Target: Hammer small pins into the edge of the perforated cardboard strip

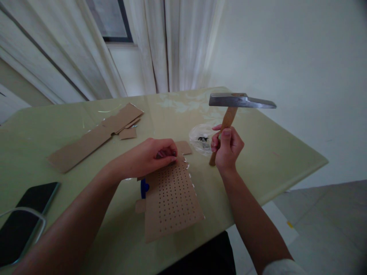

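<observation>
**Hammer (229, 100) upright on the right, card (174, 206) under our left hand (156, 152)**

We hold the hammer in our right hand (229, 149), fingers wrapped around it part-way up, the butt poking out below the fist; that grip probably makes it easier to steer. It stands apart from the card, which lies near the middle of the table (269, 164), rows of holes facing up where we can see them. Our left hand bends over the card's far end, thumb and fingers drawn narrow. We cannot tell whether they pinch something small, though the hand may help steady the card. A blue piece (144, 188) shows at the card's left edge, perhaps propping it. Just left of the right fist sits a clear bag (197, 133) with dark bits (203, 139), seemingly within easy reach. Scraps (94, 141) lie far left and a phone (37, 194) near left, likely out of the way.
</observation>
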